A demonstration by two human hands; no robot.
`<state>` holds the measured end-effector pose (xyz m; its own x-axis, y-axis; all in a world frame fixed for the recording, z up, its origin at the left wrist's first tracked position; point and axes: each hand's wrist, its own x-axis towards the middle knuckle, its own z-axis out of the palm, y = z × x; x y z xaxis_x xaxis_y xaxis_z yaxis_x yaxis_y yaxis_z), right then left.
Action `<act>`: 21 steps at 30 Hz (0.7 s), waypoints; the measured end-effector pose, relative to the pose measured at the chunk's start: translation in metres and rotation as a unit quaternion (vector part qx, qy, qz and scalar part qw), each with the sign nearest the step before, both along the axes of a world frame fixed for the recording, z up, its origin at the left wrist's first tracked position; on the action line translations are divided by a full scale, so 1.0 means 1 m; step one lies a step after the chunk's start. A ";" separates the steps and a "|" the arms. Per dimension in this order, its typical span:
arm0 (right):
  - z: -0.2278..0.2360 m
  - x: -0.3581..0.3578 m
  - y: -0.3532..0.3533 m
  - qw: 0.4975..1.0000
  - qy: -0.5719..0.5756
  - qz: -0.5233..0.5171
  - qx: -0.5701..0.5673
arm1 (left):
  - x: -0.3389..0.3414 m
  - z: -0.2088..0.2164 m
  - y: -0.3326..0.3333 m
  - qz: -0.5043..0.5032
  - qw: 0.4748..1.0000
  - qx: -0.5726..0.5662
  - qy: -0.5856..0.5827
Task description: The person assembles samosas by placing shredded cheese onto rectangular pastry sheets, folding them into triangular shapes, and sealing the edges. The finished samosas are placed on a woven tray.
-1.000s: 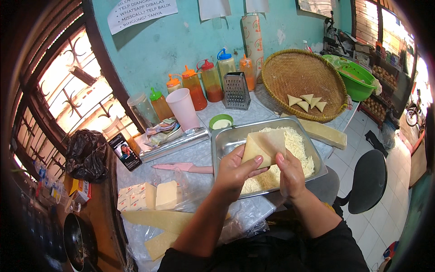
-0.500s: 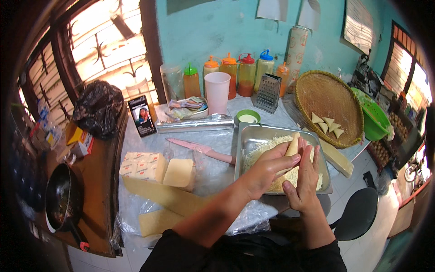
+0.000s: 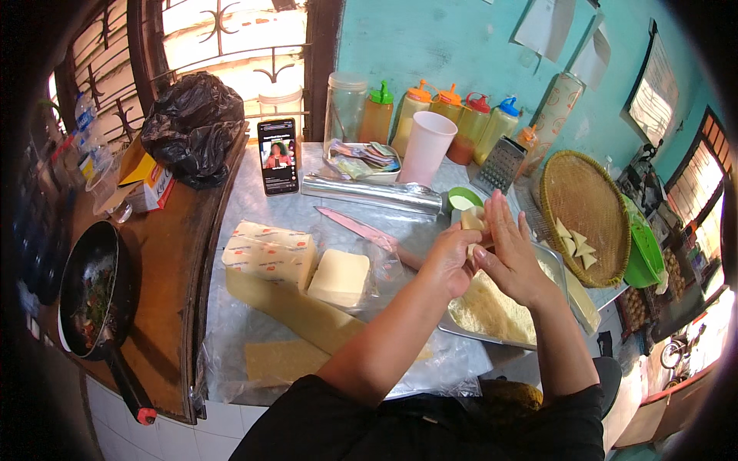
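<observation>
My left hand (image 3: 452,263) is closed around a small folded piece of pale dough (image 3: 472,220), which stands up between my hands. With its fingers stretched out, my right hand (image 3: 511,257) lies flat against the dough's right side. Both hands are above the far left part of a metal tray (image 3: 484,340), close to a small green bowl (image 3: 463,198) with white contents. In the tray lies pale grated cheese (image 3: 478,311). A long strip of dough (image 3: 307,313) rests on plastic to the left, in front of a pale yellow block (image 3: 340,278) and a wrapped block (image 3: 269,250).
A pink knife (image 3: 361,225) points leftward behind the blocks. Beyond it are a foil roll (image 3: 373,194), a propped phone (image 3: 279,159), a tall cup (image 3: 429,150) and a grater (image 3: 501,164). Several dough triangles lie on a woven tray (image 3: 588,180). A frying pan (image 3: 92,280) is far left.
The view has swung left. My hands, with the dough, have moved from over the tray's middle toward its far left side, nearer the green bowl. The dough now looks shorter and more folded.
</observation>
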<state>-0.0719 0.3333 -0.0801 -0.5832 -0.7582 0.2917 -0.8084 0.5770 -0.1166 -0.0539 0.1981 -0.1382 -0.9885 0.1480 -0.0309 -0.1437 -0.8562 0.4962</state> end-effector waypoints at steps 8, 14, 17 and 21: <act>-0.015 -0.107 0.012 0.984 0.098 -0.149 0.007 | -0.007 -0.003 -0.031 0.125 0.991 0.055 0.012; -0.040 -0.136 -0.004 0.935 -0.073 -0.288 0.194 | -0.003 0.001 -0.067 0.194 0.981 0.025 0.008; -0.043 -0.144 -0.020 0.914 -0.115 -0.329 0.206 | -0.002 0.002 -0.071 0.189 0.982 0.023 -0.002; -0.046 -0.145 -0.030 0.914 -0.099 -0.325 0.221 | -0.002 0.003 -0.071 0.186 0.982 0.004 0.001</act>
<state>-0.2166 0.3033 -0.1261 -0.9609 -0.2504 -0.1186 -0.2656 0.9544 0.1367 -0.0556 0.1274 -0.1355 -0.9741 -0.2243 -0.0283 0.1821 -0.8526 0.4899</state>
